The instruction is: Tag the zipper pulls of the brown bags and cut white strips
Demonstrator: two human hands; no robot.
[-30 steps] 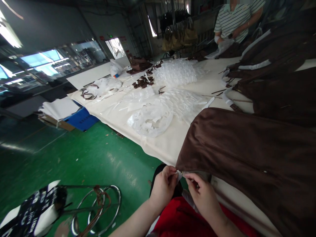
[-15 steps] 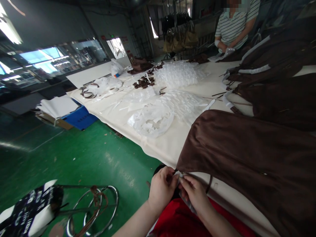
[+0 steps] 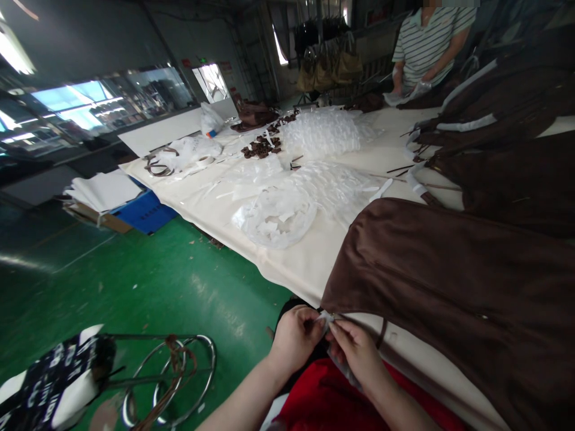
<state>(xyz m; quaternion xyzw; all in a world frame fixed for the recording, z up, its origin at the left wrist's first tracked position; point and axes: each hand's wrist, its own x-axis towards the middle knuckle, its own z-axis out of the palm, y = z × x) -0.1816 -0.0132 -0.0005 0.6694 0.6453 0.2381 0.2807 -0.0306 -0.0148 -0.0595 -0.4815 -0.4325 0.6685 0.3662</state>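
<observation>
A brown bag point(image 3: 431, 263) lies across the right front of the table, its near corner reaching the edge by my fingers. At that corner my left hand point(image 3: 296, 332) and my right hand point(image 3: 353, 344) meet, both closed in a pinch. Between them is a small piece of whitish plastic wrap point(image 3: 326, 316), gripped from either side. More of the wrap trails down beneath my right hand. What lies under the fingertips is too small to make out.
On the cream tabletop point(image 3: 296, 272) sit a plastic bag of white scraps point(image 3: 278, 218), clear plastic wraps point(image 3: 327, 131) and brown straps point(image 3: 260, 146). More brown bags point(image 3: 516, 173) lie at right. A person point(image 3: 426, 51) stands across. A metal-framed stool point(image 3: 206, 359) is at lower left.
My hands stay at the bag's corner, with the wrap between them showing slightly more. Across the table, the person's hands have moved apart over some plastic.
</observation>
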